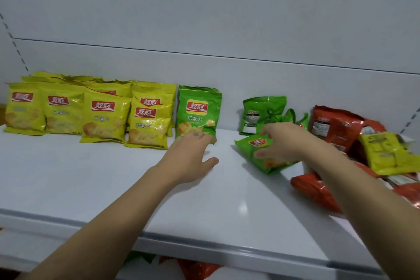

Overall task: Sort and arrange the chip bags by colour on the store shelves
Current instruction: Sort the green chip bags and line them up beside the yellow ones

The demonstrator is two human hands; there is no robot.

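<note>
Left hand: the left hand (pixel 189 157) is hanging outstretched at the centre of the frame. Its grip is spread, with straight fingertips touching the bottom edge of the upright green bag (pixel 198 112) and the thumb sticking out to the right over the shelf.
Right hand: the right hand (pixel 284 143) is hovering right of centre, blurred. Its grip is splayed wide over the lying green bag (pixel 263 159) and the thumb is lying across the bag's face; it is pinching nothing that I can see.
Task's bags: the upright green bag is standing just right of the yellow bags (pixel 91 111), which are filling the left of the frame in overlapping rows, fronts facing out.
Materials: the packs are showing as puffy pillow shapes of glossy, crinkled foil with crimped tops. The shelf (pixel 91 177) is gleaming smooth and white.
Open room: bare shelf is stretching across the lower left and centre to the rounded front edge, and a gap is lying between the two green bags.
In the way: a back-facing green bag (pixel 261 113) is leaning at the rear. Red bags (pixel 334 125) are heaping at the right edge with one back-facing yellow bag (pixel 391 154) lying on top, crowding the right forearm.
Below: lower packs (pixel 195 268), red and green, are peeking out under the shelf at bottom centre.
</note>
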